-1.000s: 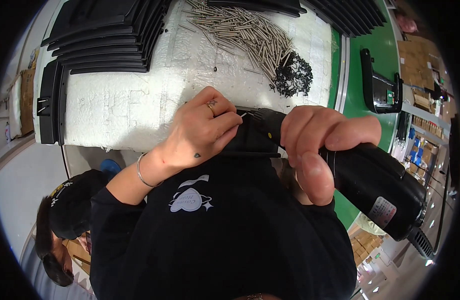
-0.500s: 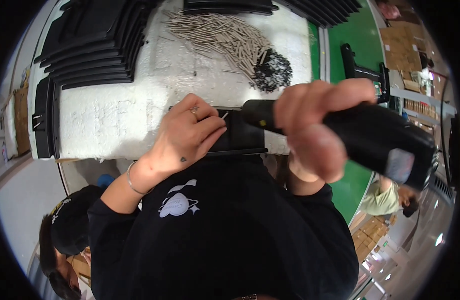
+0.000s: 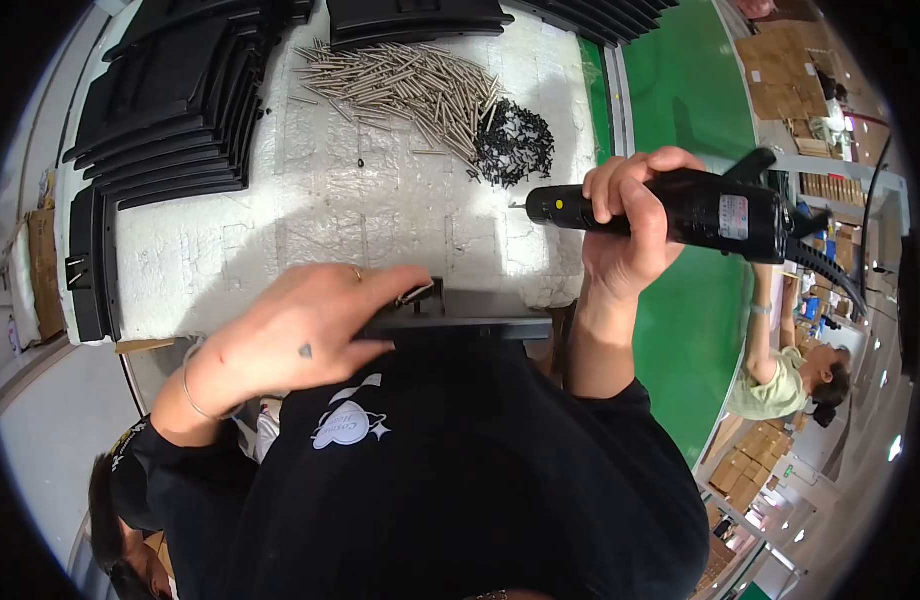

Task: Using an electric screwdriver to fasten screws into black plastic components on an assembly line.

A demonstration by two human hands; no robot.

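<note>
My right hand (image 3: 635, 215) is wrapped round a black electric screwdriver (image 3: 710, 215), its thin bit pointing left above the white work surface. My left hand (image 3: 300, 325) grips the left end of a black plastic panel (image 3: 480, 328), thumb and fingers on either side of it. The panel is tilted close to my body, with its long edge showing. A small metal piece (image 3: 417, 293) shows by my left fingertips; whether it is fixed to the panel I cannot tell. The screwdriver bit is apart from the panel.
A heap of metal pins (image 3: 400, 85) and a pile of small black screws (image 3: 515, 145) lie on the white foam surface (image 3: 310, 200). Stacked black panels (image 3: 170, 110) stand at the left, more at the back. Other people work on both sides; a cable trails from the screwdriver.
The screwdriver has moved away from the panel and is now level with its bit in the open. My left hand has shifted left and down, and the panel has tipped from flat to edge-up.
</note>
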